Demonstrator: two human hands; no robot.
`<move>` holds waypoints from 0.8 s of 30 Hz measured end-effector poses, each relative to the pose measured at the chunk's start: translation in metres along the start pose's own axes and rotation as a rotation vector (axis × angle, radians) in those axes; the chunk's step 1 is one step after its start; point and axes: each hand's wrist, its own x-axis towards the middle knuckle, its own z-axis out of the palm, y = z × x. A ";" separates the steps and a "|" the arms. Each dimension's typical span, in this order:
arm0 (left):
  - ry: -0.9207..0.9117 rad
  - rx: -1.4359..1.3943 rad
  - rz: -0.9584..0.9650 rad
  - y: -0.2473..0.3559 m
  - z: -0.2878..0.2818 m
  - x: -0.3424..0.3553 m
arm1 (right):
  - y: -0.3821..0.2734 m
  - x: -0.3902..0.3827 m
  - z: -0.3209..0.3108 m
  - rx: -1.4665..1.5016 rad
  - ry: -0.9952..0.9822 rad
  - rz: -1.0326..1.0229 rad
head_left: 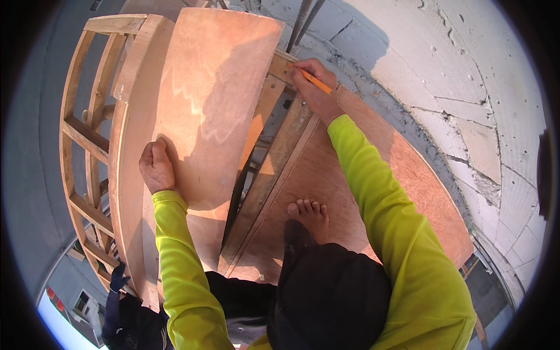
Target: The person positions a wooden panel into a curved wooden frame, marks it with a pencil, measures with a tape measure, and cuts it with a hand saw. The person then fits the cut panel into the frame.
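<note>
My left hand (pixel 156 168) is closed on the left edge of a loose plywood sheet (pixel 201 128), its fingers curled at the rim. The sheet lies tilted over the wooden framing, partly in shade. At the far end my right hand (pixel 318 90) grips an orange pencil (pixel 315 80). The pencil's tip is at a wooden frame beam (pixel 281 65), close to the sheet's right edge. Between sheet and beam, a narrow gap shows dark space and framing below. Whether the tip touches the wood, I cannot tell.
My bare foot (pixel 309 219) stands on a fixed plywood panel (pixel 344 192). A curved timber frame (pixel 84 137) rises at the left. A block wall (pixel 455 87) and metal bars (pixel 304 23) border the right and far side. Another person's dark-gloved hand (pixel 119 277) holds the frame's lower end.
</note>
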 end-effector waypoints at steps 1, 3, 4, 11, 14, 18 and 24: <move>0.003 -0.009 -0.005 0.000 0.000 0.000 | 0.000 0.001 0.000 -0.030 0.007 0.016; 0.006 -0.022 -0.016 0.001 0.000 0.000 | 0.001 0.001 0.000 0.014 0.002 -0.002; 0.005 -0.025 -0.022 0.002 0.001 0.000 | 0.001 0.001 0.000 0.033 0.004 0.015; 0.018 -0.022 0.003 0.006 0.002 -0.003 | 0.006 0.002 0.002 0.031 0.025 -0.021; 0.008 -0.028 -0.051 0.006 0.002 -0.002 | 0.009 0.002 0.003 -0.014 0.016 -0.078; -0.001 -0.032 0.004 0.003 0.003 0.000 | 0.013 0.002 0.004 -0.036 0.017 -0.109; 0.006 0.013 0.016 0.001 0.002 0.000 | 0.017 0.001 0.005 -0.074 0.004 -0.156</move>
